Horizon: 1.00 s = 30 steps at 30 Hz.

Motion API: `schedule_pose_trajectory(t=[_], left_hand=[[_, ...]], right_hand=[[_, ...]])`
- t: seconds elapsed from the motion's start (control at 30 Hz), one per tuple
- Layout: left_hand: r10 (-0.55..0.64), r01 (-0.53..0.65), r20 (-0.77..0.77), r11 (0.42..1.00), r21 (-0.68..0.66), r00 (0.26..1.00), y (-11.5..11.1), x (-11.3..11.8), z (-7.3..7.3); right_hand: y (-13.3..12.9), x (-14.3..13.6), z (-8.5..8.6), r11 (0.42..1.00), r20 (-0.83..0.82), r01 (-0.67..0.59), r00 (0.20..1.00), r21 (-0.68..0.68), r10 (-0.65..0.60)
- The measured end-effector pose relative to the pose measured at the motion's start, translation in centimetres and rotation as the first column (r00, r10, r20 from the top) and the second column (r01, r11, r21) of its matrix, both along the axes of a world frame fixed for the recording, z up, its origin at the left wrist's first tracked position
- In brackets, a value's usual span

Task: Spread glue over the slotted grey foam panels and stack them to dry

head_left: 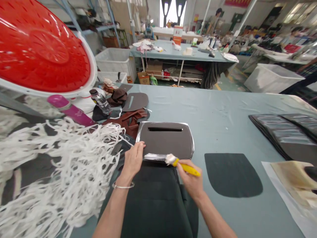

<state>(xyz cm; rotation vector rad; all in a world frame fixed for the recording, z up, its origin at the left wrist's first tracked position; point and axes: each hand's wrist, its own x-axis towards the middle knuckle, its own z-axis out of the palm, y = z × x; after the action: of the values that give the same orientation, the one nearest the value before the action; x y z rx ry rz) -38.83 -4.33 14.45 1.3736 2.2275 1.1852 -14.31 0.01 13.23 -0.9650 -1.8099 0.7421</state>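
A dark grey panel (165,142) with rounded corners and a black slot near its far edge lies in the middle, white glue along its edges. My left hand (135,157) holds the panel's left side near the front corner. In my right hand (190,175) is a yellow-handled brush (189,169), its whitish bristles on the panel's near edge. Beneath and nearer to me lies a stack of dark green-black pieces (153,201). To the right, a separate dark rounded piece (232,174) rests flat on the table.
White strips (69,165) heap at the left, beside a pink bottle (71,110), a clear bottle (101,101) and brown scraps (131,120). A red basket (47,49) looms upper left. Stacked panels (287,132) lie at the right of the blue-green table (210,122). A person (215,21) stands far back.
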Motion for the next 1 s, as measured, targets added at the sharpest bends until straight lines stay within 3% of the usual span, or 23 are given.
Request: schedule_pose_trajectory(t=[0.03,0.1,0.17,0.23,0.3,0.4,0.43,0.5,0.57,0.63,0.7,0.77,0.83,0.9,0.93,1.0], left_hand=[[-0.001,0.001,-0.045,1.0,0.0,0.999,0.0,0.3,-0.1],[0.038,-0.041,-0.155,0.999,-0.014,0.987,0.4,1.5,-0.2],[0.093,-0.102,-0.284,0.995,-0.018,0.954,0.9,3.1,0.0],[0.106,-0.119,-0.394,0.993,-0.009,0.913,1.5,5.0,0.0],[0.055,-0.08,-0.47,0.996,-0.033,0.881,2.0,6.6,-0.2],[-0.005,-0.053,-0.529,0.994,-0.093,0.848,2.1,7.9,-0.8],[-0.002,-0.06,-0.539,0.993,-0.097,0.842,2.1,8.0,-1.1],[0.031,-0.085,-0.547,0.994,-0.073,0.837,2.0,8.1,-1.4],[0.061,-0.099,-0.547,0.994,-0.042,0.835,2.0,8.2,-1.6],[0.075,-0.104,-0.546,0.994,-0.023,0.834,2.1,8.3,-1.6],[0.085,-0.115,-0.55,0.993,-0.02,0.831,2.3,8.5,-1.6],[0.092,-0.126,-0.558,0.992,-0.023,0.825,2.3,8.7,-1.6],[0.082,-0.123,-0.567,0.992,-0.035,0.82,2.3,8.7,-1.5],[0.068,-0.115,-0.573,0.992,-0.046,0.817,2.3,8.5,-1.6],[0.069,-0.116,-0.574,0.992,-0.045,0.816,2.3,8.5,-1.6],[0.084,-0.124,-0.571,0.992,-0.032,0.817,2.3,8.4,-1.8]], right_hand=[[0.8,2.5,0.2,0.992,0.032,0.126,0.992,-0.004,-0.126],[2.5,5.7,0.9,0.923,0.023,0.385,0.923,0.021,-0.385],[3.7,5.1,1.8,0.878,-0.041,0.477,0.879,0.037,-0.475],[4.3,0.6,2.7,0.926,-0.136,0.376,0.919,0.03,-0.369],[4.6,-6.0,3.3,0.986,-0.231,0.165,0.96,0.014,-0.157],[5.4,-13.5,3.1,0.997,-0.243,-0.062,0.967,0.045,0.071],[5.9,-14.2,2.7,0.995,-0.223,-0.091,0.97,0.042,0.098],[7.6,-12.6,1.9,0.999,-0.188,-0.03,0.982,0.022,0.034],[9.6,-8.4,1.5,0.982,-0.176,0.187,0.967,0.01,-0.183],[11.1,-4.5,1.9,0.906,-0.164,0.423,0.896,0.025,-0.413],[11.5,-3.6,2.7,0.862,-0.191,0.504,0.853,0.06,-0.485],[10.7,-6.2,3.5,0.914,-0.231,0.392,0.903,0.107,-0.361],[9.6,-10.7,3.9,0.975,-0.239,0.165,0.963,0.151,-0.126],[9.0,-14.3,3.7,0.986,-0.206,0.01,0.978,0.164,0.024],[9.1,-15.0,3.4,0.987,-0.185,-0.008,0.982,0.159,0.038],[10.3,-13.9,2.7,0.987,-0.141,0.072,0.989,0.141,-0.052]])
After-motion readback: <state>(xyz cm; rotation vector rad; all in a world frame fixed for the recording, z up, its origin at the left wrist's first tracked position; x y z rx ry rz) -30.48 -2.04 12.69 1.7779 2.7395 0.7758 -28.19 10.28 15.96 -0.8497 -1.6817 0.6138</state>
